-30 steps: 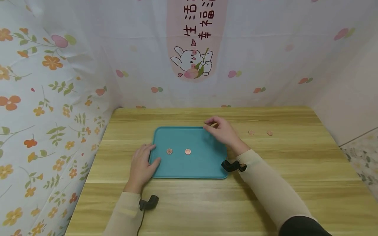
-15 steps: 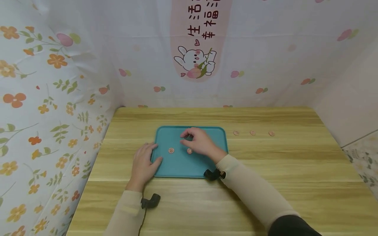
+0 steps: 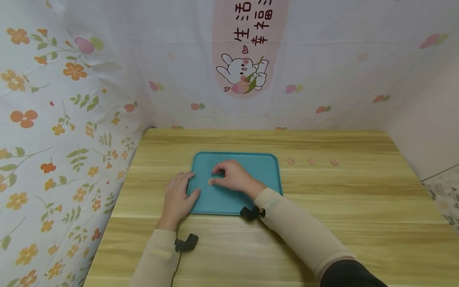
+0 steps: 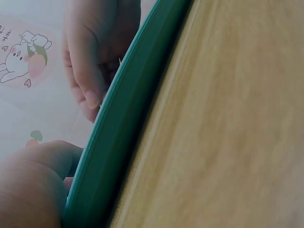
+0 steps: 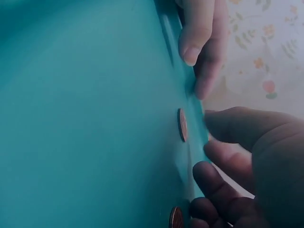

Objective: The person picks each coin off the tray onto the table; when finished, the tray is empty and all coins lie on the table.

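Note:
Two copper coins lie on a blue-green tray point(image 3: 215, 205). The left coin point(image 3: 211, 181) sits right by the right thumb in the head view; my right hand point(image 3: 234, 177) covers the other one there. Both show in the right wrist view, with the second coin point(image 5: 176, 217) at the bottom edge. My right hand hovers low over the tray, thumb and fingers bent loosely and apart, nothing between them. My left hand point(image 3: 178, 199) rests at the tray's left rim, fingers fairly straight and thumb spread over the edge.
Three more coins lie in a row on the wooden table point(image 3: 358, 207) right of the tray: a near one point(image 3: 291, 161), a middle one point(image 3: 312, 161) and a far one point(image 3: 334, 162). A patterned cloth point(image 3: 186, 59) hangs behind and at the left.
My right hand has moved left from the tray's far right corner to the left coin, uncovering a third coin on the table. My left hand stays at the rim. The head view has shifted slightly.

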Available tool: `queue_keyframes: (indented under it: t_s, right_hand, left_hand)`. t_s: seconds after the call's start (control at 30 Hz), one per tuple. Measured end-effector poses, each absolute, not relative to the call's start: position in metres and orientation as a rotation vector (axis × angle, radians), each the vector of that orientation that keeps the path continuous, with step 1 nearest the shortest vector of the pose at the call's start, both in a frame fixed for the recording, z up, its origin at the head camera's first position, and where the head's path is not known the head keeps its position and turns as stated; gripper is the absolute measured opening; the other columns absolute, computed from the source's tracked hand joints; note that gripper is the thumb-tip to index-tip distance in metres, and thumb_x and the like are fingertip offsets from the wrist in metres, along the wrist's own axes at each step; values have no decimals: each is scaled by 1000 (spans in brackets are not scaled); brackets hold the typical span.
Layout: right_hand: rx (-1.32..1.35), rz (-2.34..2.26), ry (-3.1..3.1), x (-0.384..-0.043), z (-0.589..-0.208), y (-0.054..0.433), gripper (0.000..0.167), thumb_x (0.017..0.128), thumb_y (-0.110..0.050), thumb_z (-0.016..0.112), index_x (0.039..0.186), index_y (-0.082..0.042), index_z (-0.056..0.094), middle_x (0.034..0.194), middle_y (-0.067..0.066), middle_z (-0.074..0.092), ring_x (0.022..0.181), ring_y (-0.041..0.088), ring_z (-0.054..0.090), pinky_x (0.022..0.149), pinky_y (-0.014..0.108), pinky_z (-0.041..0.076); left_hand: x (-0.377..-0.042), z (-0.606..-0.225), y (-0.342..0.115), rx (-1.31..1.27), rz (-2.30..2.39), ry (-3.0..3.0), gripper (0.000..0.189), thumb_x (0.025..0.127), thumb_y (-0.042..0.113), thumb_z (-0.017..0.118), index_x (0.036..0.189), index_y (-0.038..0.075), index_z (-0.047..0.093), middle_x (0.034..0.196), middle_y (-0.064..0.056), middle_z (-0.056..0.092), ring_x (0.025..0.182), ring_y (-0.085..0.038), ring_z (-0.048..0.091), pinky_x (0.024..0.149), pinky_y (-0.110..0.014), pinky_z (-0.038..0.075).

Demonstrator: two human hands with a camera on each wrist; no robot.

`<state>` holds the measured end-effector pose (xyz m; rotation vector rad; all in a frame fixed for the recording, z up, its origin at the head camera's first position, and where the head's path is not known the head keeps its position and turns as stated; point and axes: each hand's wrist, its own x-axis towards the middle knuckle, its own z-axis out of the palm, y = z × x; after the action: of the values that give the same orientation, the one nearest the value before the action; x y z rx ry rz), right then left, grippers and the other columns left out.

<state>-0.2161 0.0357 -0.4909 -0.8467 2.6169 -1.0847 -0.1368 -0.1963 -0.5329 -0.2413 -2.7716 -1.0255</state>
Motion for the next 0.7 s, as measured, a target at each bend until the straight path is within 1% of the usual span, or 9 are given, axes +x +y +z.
queue_keyframes:
  t_s: [0.23, 0.4, 0.6, 0.7]
  right_hand:
    - [-885, -943, 2684, -217, -493, 26, 28, 95, -24, 81, 117, -7, 80, 103, 3, 75, 97, 19, 67, 94, 38, 54]
    - [-897, -884, 2716, -216, -496, 22, 25, 96, -23, 80, 117, -8, 80, 100, 2, 74, 94, 18, 66, 99, 41, 50]
    - [-889, -868, 2735, -214, -498, 20, 14, 98, -23, 79, 107, -11, 80, 96, 0, 72, 91, 18, 62, 98, 44, 47]
    - [-903, -842, 2735, -213, -497, 20, 12, 99, -23, 79, 104, -12, 80, 95, 0, 73, 91, 18, 63, 101, 45, 45]
  left_hand:
    - [-137, -533, -196, -228, -1028, -2785, 58, 97, 26, 74, 148, 3, 59, 156, -18, 55, 152, -42, 37, 125, -63, 23]
    - [-137, -533, -195, -223, -1021, -2791, 58, 97, 25, 75, 148, 2, 59, 156, -19, 55, 152, -43, 37, 124, -64, 23]
    - [-136, -532, -195, -234, -1034, -2780, 58, 97, 25, 74, 148, 2, 59, 155, -20, 55, 152, -43, 37, 124, -64, 23]
    - [-136, -532, -195, -233, -1031, -2771, 57, 97, 25, 74, 147, 2, 60, 155, -20, 56, 151, -44, 38, 123, -64, 23]
